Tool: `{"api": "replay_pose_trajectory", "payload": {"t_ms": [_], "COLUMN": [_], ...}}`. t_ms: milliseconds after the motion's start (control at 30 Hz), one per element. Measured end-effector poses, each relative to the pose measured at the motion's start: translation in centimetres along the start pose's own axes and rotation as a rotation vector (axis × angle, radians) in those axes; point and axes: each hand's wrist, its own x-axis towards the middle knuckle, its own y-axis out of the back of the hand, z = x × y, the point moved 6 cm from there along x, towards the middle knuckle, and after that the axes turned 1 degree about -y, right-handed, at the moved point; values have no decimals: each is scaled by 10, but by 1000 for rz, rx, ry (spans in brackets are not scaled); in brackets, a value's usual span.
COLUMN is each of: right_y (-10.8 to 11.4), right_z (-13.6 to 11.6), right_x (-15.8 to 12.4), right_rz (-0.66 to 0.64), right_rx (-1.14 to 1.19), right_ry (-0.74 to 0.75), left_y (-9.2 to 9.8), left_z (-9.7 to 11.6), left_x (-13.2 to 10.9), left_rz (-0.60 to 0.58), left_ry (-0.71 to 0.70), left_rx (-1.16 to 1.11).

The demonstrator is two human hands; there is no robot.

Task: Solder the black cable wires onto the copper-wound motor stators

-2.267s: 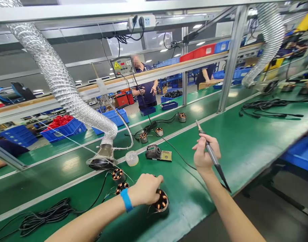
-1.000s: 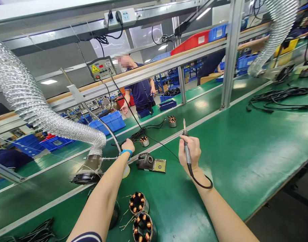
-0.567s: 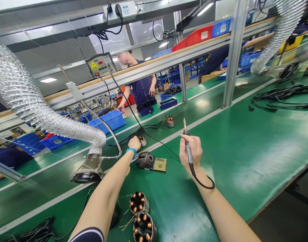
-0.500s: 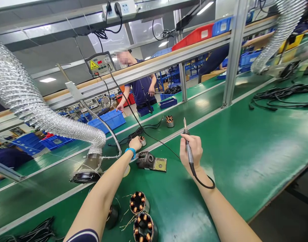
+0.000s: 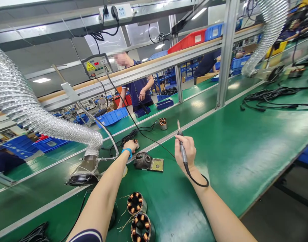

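My left hand [image 5: 130, 145], with a blue wristband, is stretched far out across the green bench and closed around a small copper-wound motor stator [image 5: 135, 142] on the far belt. My right hand [image 5: 185, 152] grips a soldering iron [image 5: 181, 146] upright, tip pointing up, its black cord looping below the wrist. Two more stators [image 5: 135, 203] [image 5: 140, 228] with loose wire ends stand near me. A soldering iron stand [image 5: 146, 162] with a yellow sponge pad lies between my hands.
A silver fume duct [image 5: 43, 116] ends in a hood [image 5: 82, 174] at the left. Another stator [image 5: 163, 123] sits on the far belt. Black cables [image 5: 267, 97] lie at the right. A person [image 5: 137, 87] stands opposite beside blue bins [image 5: 111, 117]. A control box [image 5: 96, 65] hangs overhead.
My left hand left the near stator and reached out to the far belt, closing on a small stator there. My right hand turned the soldering iron upright and held almost still.
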Motion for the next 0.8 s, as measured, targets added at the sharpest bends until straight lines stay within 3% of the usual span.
{"api": "replay_pose_trajectory", "payload": {"t_ms": [133, 267, 500, 633, 800], "right_y": [2, 2, 0, 4, 11], "right_z": [2, 6, 14, 22, 30], "right_x": [1, 1, 0, 2, 4], "right_rz": [11, 26, 35, 71, 125], "right_rx": [-13, -30, -75, -106, -144], "right_ry": [-17, -24, -44, -89, -129], "left_y": [6, 26, 71, 89, 95], "left_z": [-12, -14, 18, 31, 30], "left_x": [-7, -15, -46, -92, -181], "left_rz": [15, 53, 67, -18, -229], "left_ry": [34, 44, -87, -181, -340], "left_rx": [-52, -124, -265, -354, -449]}}
